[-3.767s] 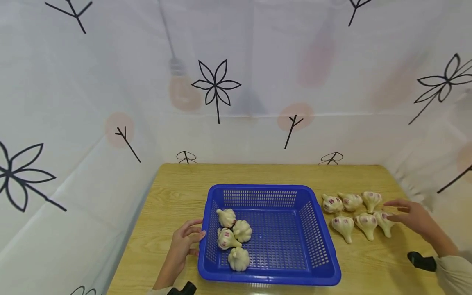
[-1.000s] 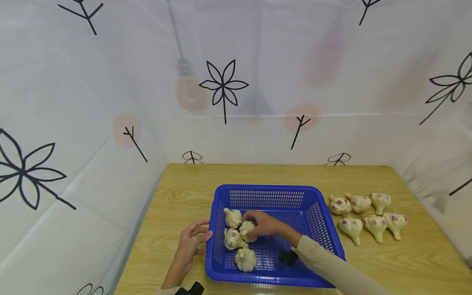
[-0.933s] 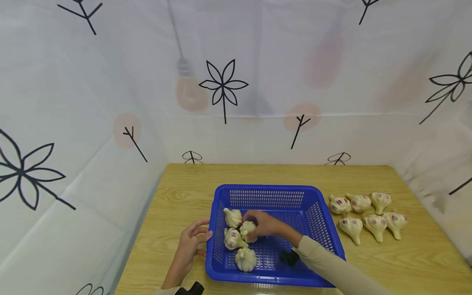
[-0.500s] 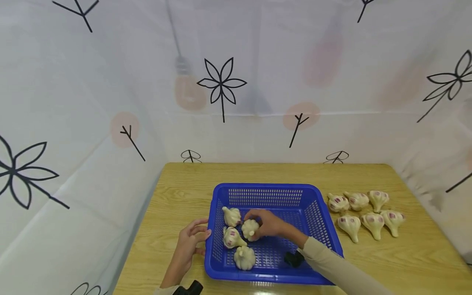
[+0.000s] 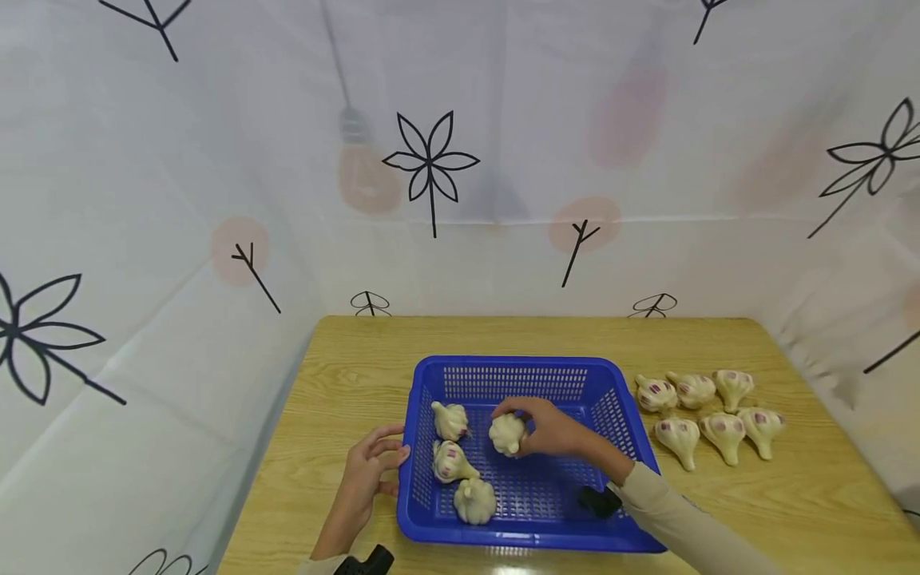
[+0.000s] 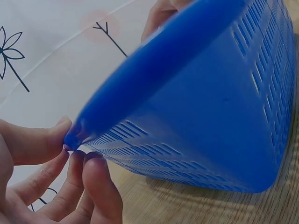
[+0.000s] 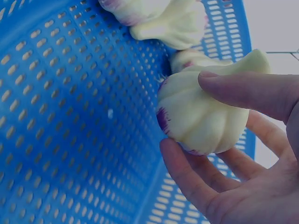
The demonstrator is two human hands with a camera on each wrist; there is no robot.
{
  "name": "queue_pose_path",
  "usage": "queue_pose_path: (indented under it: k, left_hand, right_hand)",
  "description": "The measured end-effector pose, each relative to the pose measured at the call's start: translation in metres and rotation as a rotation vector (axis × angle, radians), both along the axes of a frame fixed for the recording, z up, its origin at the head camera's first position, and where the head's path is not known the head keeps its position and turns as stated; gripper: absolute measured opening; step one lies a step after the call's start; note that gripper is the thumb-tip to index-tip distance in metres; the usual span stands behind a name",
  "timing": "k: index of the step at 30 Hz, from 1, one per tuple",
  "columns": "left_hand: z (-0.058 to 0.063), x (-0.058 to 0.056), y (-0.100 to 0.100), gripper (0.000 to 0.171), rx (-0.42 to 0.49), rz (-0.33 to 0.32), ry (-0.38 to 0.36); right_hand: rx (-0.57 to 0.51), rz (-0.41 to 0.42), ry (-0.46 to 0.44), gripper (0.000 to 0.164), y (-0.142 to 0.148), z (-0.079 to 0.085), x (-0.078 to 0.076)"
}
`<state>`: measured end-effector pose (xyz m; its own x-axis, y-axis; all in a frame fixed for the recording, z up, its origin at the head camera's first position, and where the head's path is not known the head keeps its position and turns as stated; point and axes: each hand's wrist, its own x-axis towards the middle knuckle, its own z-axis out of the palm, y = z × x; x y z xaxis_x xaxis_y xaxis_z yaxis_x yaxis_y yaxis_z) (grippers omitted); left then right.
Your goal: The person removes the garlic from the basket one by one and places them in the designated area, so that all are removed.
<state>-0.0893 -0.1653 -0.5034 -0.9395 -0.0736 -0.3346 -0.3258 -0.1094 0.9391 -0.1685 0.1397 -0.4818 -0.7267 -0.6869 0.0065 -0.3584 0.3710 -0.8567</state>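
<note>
My right hand [image 5: 552, 430] holds a garlic bulb [image 5: 506, 434] over the middle of a blue plastic basket [image 5: 532, 540]. In the right wrist view, the thumb lies across the top of that garlic bulb [image 7: 205, 109] and the fingers curl beneath it. With thumb and fingers, my left hand [image 5: 365, 471] pinches the basket's left rim, as the left wrist view shows at the rim edge [image 6: 135, 79]. Inside the basket, three more garlic bulbs sit along its left side: one at the back [image 5: 450, 422], a middle bulb [image 5: 451, 461] and a front bulb [image 5: 475, 501].
Right of the basket, several garlic bulbs lie in two rows on the wooden table [image 5: 812, 511], among them a front-row bulb [image 5: 678, 439]. A patterned white cloth [image 5: 496, 263] hangs behind and at both sides. Black wrist devices, such as the right one [image 5: 600, 501], sit near each sleeve.
From the right side, my right hand has come into the basket and taken hold of a garlic bulb there. It has lifted and shifted that bulb rightward, away from the others. My left hand stays on the rim.
</note>
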Motion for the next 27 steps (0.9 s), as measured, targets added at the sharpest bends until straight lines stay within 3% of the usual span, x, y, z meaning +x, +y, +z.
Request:
queue_pose_path:
  k: [13,27]
  left_hand:
    - [-0.005,0.002,0.000,0.046,-0.005,-0.005,-0.020]
    - [-0.002,-0.001,-0.001,0.047,-0.017,-0.011,-0.011]
  right_hand:
    - [0.003,-0.029,0.137,0.052,0.037,0.015,0.008]
    - [0.007,-0.075,0.290,0.053,0.071,0.036,0.021]
